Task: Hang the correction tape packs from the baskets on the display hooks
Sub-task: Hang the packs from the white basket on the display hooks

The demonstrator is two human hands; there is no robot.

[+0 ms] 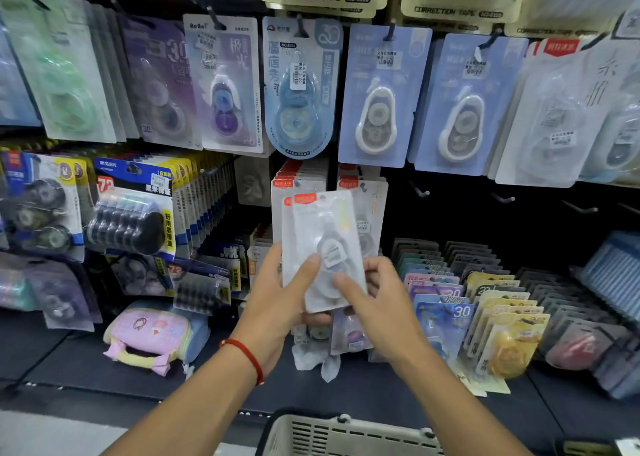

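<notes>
Centre frame, left hand (277, 293) and right hand (375, 303) grip clear red-tabbed correction tape packs (323, 248); align their hang holes squarely before hooking

It was a stationery shop: priced correction tape packs (375, 95) hung in rows on display hooks (419, 191) above a stocked shelf (86, 362).

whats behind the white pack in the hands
More white correction tape packs with red tabs hanging on hooks behind the clear white pack; their lower halves are covered.
</notes>
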